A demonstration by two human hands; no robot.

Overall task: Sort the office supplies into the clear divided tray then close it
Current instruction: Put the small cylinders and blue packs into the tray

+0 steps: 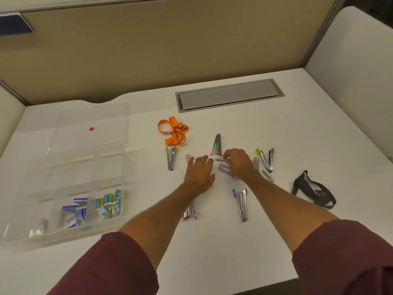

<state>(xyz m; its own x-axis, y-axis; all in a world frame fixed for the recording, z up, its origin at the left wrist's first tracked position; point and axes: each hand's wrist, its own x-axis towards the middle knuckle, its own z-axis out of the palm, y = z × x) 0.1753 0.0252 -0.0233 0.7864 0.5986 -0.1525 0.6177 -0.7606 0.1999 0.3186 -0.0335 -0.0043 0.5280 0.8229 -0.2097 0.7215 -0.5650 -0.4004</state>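
Observation:
The clear divided tray (25, 209) lies at the left with its lid (91, 116) swung open behind it. Blue staple boxes (77, 211) and teal ones (108, 202) fill two near compartments. Several opened mini staplers lie mid-table, such as one with yellow tips (171, 159), a pink-tipped one (217, 144) and a blue-tipped one (241, 202). My right hand (239, 161) pinches a small silver staple strip (220, 159), just above a purple case (226, 170). My left hand (200, 171) rests flat, fingers spread, next to a small clear case (188, 156).
An orange lanyard (174, 130) is coiled behind the staplers. A black strap (314, 189) lies at the right. A grey cable hatch (229, 94) is set into the desk's far side. Beige partition walls enclose the desk.

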